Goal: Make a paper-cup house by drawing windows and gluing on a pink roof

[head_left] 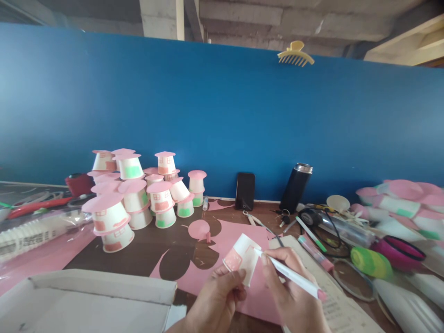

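Note:
My left hand (217, 298) grips a small white paper cup (243, 257) lying on its side, with pink paper patches stuck on its wall. My right hand (290, 291) pinches a white marker with a pink end (294, 276), its tip touching the cup's side. Both hands hover low over a pink paper sheet (227, 233) with round holes cut out of it. A cut pink disc (199, 228) lies on the table just beyond the cup.
Several finished cup houses with pink roofs (135, 194) are stacked at the left. A phone (245, 191) and a black flask (296, 187) lean on the blue wall. An open cardboard box (86, 300) sits front left; markers, cables and bowls (398, 252) crowd the right.

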Demonstrator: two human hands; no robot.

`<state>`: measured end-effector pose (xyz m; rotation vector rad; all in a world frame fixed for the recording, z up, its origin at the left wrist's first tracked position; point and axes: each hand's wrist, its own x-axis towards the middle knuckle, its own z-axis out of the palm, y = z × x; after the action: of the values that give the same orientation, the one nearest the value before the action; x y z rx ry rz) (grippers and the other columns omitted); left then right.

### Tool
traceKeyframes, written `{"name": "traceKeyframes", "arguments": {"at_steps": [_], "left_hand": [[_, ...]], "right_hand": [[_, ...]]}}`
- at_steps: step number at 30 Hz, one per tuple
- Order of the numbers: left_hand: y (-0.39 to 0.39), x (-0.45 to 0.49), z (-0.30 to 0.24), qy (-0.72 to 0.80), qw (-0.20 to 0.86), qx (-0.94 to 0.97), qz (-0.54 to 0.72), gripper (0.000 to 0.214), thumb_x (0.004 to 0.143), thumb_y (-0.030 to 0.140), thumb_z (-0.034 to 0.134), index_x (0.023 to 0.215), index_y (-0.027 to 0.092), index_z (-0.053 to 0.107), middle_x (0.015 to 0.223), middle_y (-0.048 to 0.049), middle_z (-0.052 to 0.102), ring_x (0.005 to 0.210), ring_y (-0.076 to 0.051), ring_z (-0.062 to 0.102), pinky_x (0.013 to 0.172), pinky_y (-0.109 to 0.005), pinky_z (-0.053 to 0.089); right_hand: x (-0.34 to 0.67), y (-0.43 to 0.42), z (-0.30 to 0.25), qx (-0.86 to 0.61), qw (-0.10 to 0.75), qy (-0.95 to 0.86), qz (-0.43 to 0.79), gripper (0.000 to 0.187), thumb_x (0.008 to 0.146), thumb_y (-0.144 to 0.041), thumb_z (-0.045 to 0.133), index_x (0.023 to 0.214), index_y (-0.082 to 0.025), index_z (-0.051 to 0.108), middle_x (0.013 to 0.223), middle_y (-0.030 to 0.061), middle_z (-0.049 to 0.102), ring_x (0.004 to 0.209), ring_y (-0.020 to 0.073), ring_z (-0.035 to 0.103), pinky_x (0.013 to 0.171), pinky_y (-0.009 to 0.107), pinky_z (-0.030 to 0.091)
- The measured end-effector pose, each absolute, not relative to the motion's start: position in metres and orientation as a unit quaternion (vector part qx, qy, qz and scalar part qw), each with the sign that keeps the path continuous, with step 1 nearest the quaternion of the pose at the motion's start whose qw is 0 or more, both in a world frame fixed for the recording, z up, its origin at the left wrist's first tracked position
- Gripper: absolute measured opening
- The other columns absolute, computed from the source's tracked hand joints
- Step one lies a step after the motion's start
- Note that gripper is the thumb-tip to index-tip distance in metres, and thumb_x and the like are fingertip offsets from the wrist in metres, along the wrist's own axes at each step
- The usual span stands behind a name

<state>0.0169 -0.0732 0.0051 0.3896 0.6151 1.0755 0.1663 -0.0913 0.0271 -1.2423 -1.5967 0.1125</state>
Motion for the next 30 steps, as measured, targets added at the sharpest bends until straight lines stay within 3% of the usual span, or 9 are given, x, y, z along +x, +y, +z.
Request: {"name": "traceKeyframes", "arguments": {"at_steps": [16,30], "left_hand": [[-0.0736,0.0164,0.0059,0.296,0.795,0.149,0.508,0.028,0.051,0.016,0.088,0.058,0.012,0.062,0.053,0.0010,0.056,0.051,-0.008,0.050,0.051,-0.020,0.042],[-0.0726,0.0151,0.0090,0.294,0.808,0.104,0.500,0.017,0.067,0.004,0.076,0.067,0.012,0.060,0.055,0.0024,0.056,0.049,-0.008,0.054,0.049,-0.018,0.046]], "right_hand": [[0.1660,-0.0926,0.0272,-0.526,0.529,-0.663,0.051,0.012,0.092,-0.033,0.056,0.088,-0.022,0.059,0.069,0.0000,0.063,0.053,0.0134,0.060,0.046,0.022,0.045],[0.1686,-0.0909,0.0262,-0.516,0.521,-0.679,0.038,0.008,0.092,-0.031,0.056,0.090,-0.023,0.058,0.066,-0.0020,0.062,0.049,0.0121,0.058,0.045,0.021,0.046]]}}
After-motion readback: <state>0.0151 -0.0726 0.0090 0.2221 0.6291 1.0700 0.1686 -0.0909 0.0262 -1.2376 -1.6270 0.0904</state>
